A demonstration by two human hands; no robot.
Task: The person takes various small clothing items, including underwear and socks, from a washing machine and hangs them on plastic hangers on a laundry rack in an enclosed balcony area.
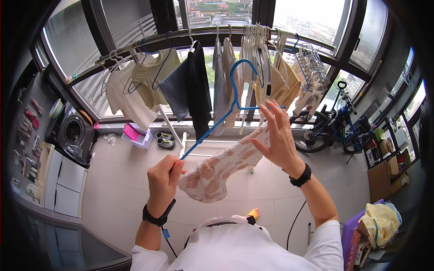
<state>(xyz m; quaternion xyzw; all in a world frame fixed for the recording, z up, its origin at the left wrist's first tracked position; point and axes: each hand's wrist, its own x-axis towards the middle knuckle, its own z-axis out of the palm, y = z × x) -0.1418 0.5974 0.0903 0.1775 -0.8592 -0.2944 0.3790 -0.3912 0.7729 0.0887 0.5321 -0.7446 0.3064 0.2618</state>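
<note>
My left hand (165, 184) is closed around the left corner of a blue hanger (212, 130), whose hook points up. From beside that hand, a thin white garment with pinkish-brown patches (213, 174) stretches across to the right, its upper edge slanting upward. My right hand (279, 140) is at the hanger's right end. Its fingers extend over the blue arm, and the thumb is held apart in front of the garment. The garment's right end passes behind this hand, so any grip on it there is hidden.
Ahead, a metal clothes rail (190, 32) carries hung garments, including dark trousers (198, 91), and several bare hangers (252, 50). A washing machine (74, 130) and a purple-white bin (137, 135) stand left. At right are a bicycle (349, 125) and a yellow checked cloth (379, 223).
</note>
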